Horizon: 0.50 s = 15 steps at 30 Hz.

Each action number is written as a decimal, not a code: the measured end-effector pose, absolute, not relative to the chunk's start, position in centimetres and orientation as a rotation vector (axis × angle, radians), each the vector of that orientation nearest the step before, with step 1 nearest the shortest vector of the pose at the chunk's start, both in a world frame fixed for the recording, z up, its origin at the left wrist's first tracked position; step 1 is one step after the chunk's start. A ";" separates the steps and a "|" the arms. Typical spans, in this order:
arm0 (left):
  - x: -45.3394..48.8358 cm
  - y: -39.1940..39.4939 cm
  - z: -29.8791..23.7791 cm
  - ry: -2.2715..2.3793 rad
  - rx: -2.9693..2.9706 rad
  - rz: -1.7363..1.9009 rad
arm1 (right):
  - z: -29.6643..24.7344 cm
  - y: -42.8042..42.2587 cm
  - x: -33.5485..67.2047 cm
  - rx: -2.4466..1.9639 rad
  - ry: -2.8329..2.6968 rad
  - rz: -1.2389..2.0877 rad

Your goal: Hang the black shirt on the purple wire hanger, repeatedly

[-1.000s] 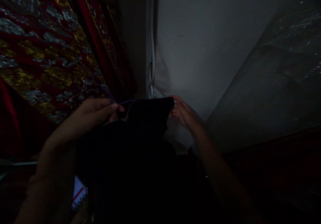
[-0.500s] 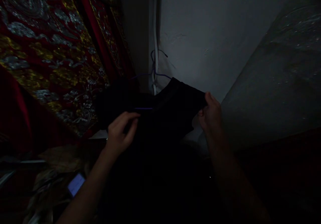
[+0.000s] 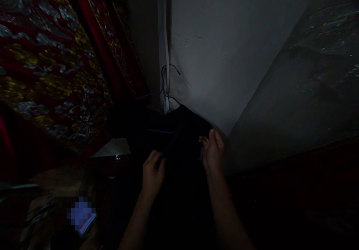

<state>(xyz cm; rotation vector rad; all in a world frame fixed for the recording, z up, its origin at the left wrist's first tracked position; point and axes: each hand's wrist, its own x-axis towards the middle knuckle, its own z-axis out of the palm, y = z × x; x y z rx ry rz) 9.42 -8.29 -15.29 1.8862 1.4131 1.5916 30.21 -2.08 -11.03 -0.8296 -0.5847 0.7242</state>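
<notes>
A black garment (image 3: 185, 128) hangs on a thin purple hanger (image 3: 173, 99) in front of me; dark folds hide most of its shape. The hanger's hook rises beside a white cable at the wall. My left hand (image 3: 153, 173) is closed at the front of the garment below the neckline, fingertips and thumb pinched on the black cloth. My right hand (image 3: 214, 151) is at the garment's right shoulder edge, its thumb and fingers closed about the cloth there. Where its fingertips meet the cloth is hard to see.
Red cloth with gold and silver embroidery (image 3: 56, 67) hangs at the left. A white cable (image 3: 165, 40) runs down the grey wall (image 3: 213, 48). Clear plastic sheeting (image 3: 314, 78) covers the right side. A lit phone (image 3: 86, 224) lies among dim clutter at lower left.
My left hand has moved right and down across the garment's front. My right hand has come lower and inward, and the garment's right shoulder now slopes down more. The view has shifted slightly.
</notes>
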 end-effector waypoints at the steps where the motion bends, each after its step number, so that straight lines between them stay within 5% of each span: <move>1: 10.1 -8.5 -14.6 1.383 1.897 1.556 | -11.4 -2.3 30.0 -0.837 -0.591 0.713; 8: 13.4 -9.0 -12.1 1.235 2.062 1.154 | -10.6 -2.5 31.6 -0.883 -0.659 0.710; 15: 11.9 -9.9 -14.6 1.353 1.638 1.524 | -14.1 -8.7 28.3 -1.111 -0.760 0.414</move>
